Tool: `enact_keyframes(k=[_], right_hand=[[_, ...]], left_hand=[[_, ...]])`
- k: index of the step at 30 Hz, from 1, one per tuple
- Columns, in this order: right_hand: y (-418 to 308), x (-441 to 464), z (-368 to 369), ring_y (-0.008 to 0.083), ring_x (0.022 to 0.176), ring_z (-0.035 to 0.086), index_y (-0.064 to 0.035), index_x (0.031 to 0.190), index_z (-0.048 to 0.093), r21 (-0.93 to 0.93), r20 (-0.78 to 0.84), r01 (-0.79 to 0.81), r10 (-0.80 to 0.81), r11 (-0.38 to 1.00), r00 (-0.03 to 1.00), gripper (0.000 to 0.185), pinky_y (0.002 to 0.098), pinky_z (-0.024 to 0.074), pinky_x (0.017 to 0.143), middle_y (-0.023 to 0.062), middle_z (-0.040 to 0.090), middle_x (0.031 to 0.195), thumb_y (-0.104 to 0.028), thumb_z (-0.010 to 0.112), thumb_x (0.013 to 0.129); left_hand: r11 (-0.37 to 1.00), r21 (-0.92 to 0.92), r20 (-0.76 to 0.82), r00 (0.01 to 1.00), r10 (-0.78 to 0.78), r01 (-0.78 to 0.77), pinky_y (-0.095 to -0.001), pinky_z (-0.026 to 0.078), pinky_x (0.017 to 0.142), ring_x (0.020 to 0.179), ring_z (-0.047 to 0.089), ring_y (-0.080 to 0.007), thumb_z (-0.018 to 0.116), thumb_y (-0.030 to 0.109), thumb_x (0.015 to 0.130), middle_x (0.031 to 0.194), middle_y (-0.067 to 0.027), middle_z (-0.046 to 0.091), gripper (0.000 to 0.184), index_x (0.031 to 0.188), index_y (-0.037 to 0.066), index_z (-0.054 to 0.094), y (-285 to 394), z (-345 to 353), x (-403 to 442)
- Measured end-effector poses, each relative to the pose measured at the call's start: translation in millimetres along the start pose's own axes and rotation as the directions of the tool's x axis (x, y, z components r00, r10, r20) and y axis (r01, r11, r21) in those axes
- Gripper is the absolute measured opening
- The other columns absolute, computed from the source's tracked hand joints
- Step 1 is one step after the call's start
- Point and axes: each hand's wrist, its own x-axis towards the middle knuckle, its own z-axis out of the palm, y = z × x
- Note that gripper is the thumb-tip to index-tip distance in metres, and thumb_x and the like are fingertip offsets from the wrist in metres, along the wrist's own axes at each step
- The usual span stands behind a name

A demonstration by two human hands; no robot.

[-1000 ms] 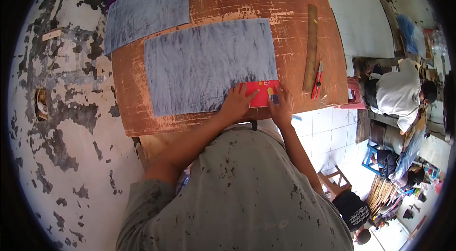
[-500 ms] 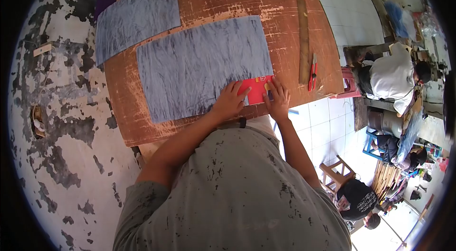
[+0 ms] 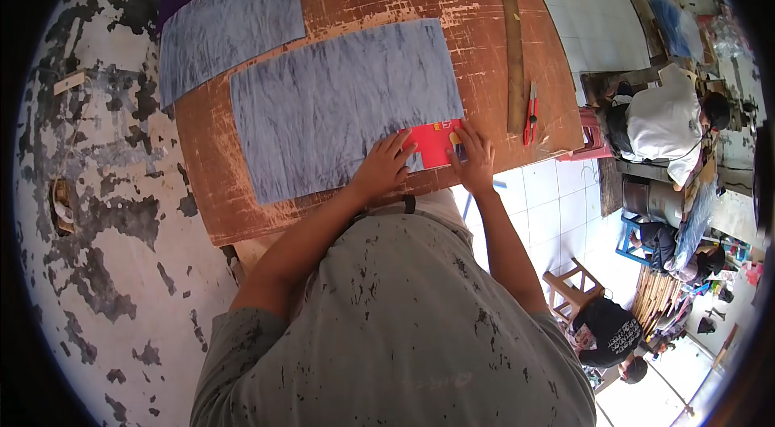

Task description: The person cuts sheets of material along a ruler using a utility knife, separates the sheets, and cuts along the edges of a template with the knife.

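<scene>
A red printed card [image 3: 436, 144] lies on the near right corner of a grey-blue streaked sheet [image 3: 339, 104]. My left hand [image 3: 386, 166] rests on the sheet with its fingers apart, the fingertips touching the card's left side. At the card's right edge, my right hand [image 3: 475, 157] has its fingers spread and its tips on the card. Both lie on a worn brown board [image 3: 484, 48]. A second streaked sheet [image 3: 234, 23] is at the far left. Right of the card are a flat brown strip [image 3: 513, 60] and a red cutter [image 3: 530, 116].
A bare wall with peeling paint [image 3: 113, 241] runs along the left. On the right, a person in white [image 3: 662, 124] bends over, and a person in black [image 3: 607, 332] is lower down beside a wooden stool [image 3: 571, 290]. A red plastic stool [image 3: 593, 136] touches the board's right side.
The view has shifted, so the board and sheets appear further left. My left hand has slid slightly left over the card, and more of the card's left part shows.
</scene>
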Motion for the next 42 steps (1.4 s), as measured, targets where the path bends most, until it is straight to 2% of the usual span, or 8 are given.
enact_keyframes(k=[23,27,29,31,33,38,42], right_hand=[[4.9,0.0,2.2,0.0325,0.143,0.049,-0.0203,0.152,0.06,0.027,-0.005,0.012,-0.012,1.0,1.0,0.065,0.0523,0.0379,0.119,-0.0013,0.048,0.168,-0.03,0.081,0.091],[3.3,-0.3,-1.1,0.0332,0.142,0.049,-0.0178,0.151,0.06,0.013,-0.013,0.002,-0.002,1.0,1.0,0.066,0.0517,0.0384,0.119,0.0002,0.049,0.167,-0.028,0.083,0.09],[3.7,-1.2,0.1,0.0349,0.14,0.052,-0.014,0.149,0.061,0.122,-0.067,-0.006,0.014,0.993,0.998,0.067,0.0516,0.0398,0.118,0.0031,0.051,0.164,-0.026,0.084,0.088],[3.8,-3.8,2.9,0.0351,0.139,0.053,-0.0124,0.148,0.061,0.155,-0.11,-0.011,0.028,0.988,0.994,0.067,0.0517,0.0409,0.116,0.0044,0.053,0.162,-0.026,0.085,0.087],[2.8,-7.4,5.0,0.0353,0.137,0.055,-0.0108,0.147,0.062,0.193,-0.149,-0.015,0.044,0.981,0.988,0.068,0.0518,0.0421,0.115,0.0058,0.054,0.16,-0.026,0.086,0.085],[1.5,-10.2,9.3,0.0342,0.134,0.058,-0.0107,0.142,0.066,0.119,-0.205,-0.003,0.028,0.993,0.978,0.064,0.0521,0.045,0.11,0.0065,0.058,0.156,-0.025,0.087,0.083],[0.8,-9.5,7.4,0.0344,0.133,0.059,-0.0114,0.142,0.067,0.16,-0.188,-0.05,0.08,0.986,0.979,0.064,0.0516,0.046,0.108,0.0063,0.059,0.156,-0.025,0.087,0.083]], left_hand=[[0.999,0.042,-0.021,1.0,0.02,-0.019,-0.0517,0.038,0.12,0.151,0.041,-0.0418,0.064,0.022,0.098,0.168,-0.0261,0.036,0.063,0.155,0.0,0.049,4.3,5.1,-6.3],[0.996,0.086,0.03,1.0,-0.004,0.001,-0.0528,0.04,0.118,0.148,0.043,-0.0422,0.065,0.023,0.097,0.166,-0.0273,0.037,0.066,0.159,0.009,0.049,8.2,6.4,-2.3],[0.991,0.131,0.061,0.998,0.009,-0.017,-0.0533,0.041,0.117,0.147,0.044,-0.0424,0.066,0.023,0.097,0.166,-0.0278,0.037,0.066,0.16,0.013,0.05,10.8,4.1,1.2],[0.99,0.137,0.056,0.998,0.0,-0.007,-0.0554,0.041,0.117,0.146,0.044,-0.045,0.067,0.022,0.098,0.166,-0.0291,0.034,0.064,0.159,0.019,0.051,11.0,5.2,3.3],[0.988,0.151,0.056,0.998,0.009,-0.018,-0.0547,0.042,0.116,0.146,0.044,-0.0442,0.067,0.022,0.096,0.165,-0.0293,0.036,0.063,0.158,0.017,0.053,12.3,4.5,3.4],[0.985,0.171,0.068,0.997,0.023,-0.034,-0.0542,0.042,0.115,0.146,0.044,-0.0443,0.068,0.021,0.095,0.165,-0.0309,0.036,0.063,0.156,0.015,0.055,16.6,0.9,4.3],[0.992,0.122,0.123,0.992,-0.034,0.019,-0.0577,0.036,0.119,0.149,0.038,-0.0463,0.066,0.019,0.096,0.167,-0.0307,0.031,0.066,0.16,0.017,0.051,21.4,-4.9,6.1]])
